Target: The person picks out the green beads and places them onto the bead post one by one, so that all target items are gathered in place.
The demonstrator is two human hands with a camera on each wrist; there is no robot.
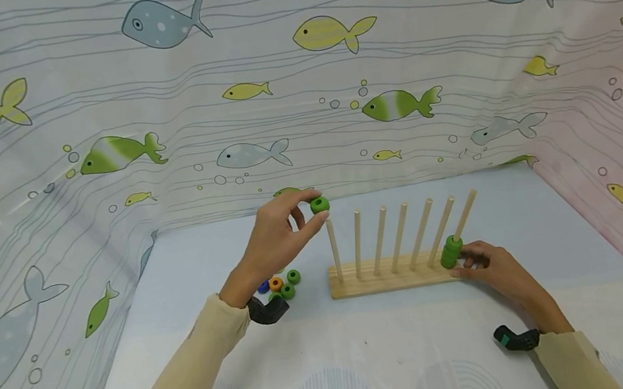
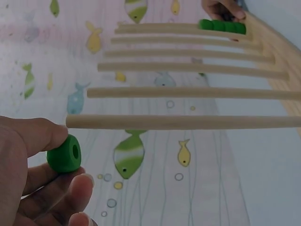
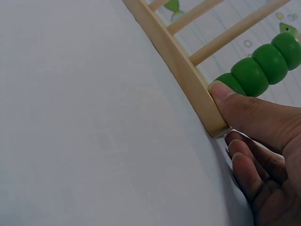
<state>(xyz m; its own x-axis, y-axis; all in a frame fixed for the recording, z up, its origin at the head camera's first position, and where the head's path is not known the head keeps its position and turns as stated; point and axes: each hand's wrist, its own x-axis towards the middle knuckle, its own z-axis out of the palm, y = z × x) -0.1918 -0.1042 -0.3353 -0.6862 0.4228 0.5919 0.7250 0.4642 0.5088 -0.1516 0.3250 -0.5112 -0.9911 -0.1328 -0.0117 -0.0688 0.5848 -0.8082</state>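
Between thumb and index finger, my left hand [image 1: 277, 230] pinches a green bead [image 1: 320, 205] right by the top of the leftmost peg [image 1: 335, 248]. In the left wrist view the bead's hole [image 2: 75, 151] faces toward the pegs, close to that peg's tip. The wooden peg stand [image 1: 393, 283] carries a row of several upright dowels. Stacked green beads [image 1: 452, 252] sit low on the rightmost one. At that end my right hand [image 1: 504, 273] grips the base, its thumb [image 3: 249, 110] on the wood beside the lowest bead and its other fingers around the end.
Loose beads lie on the table left of the stand, among them an orange bead [image 1: 276, 284], a blue bead [image 1: 264, 287] and a green bead [image 1: 294, 277], partly behind the left wrist. A fish-patterned sheet [image 1: 297, 101] rises behind the table [image 1: 374, 361] and along its sides.
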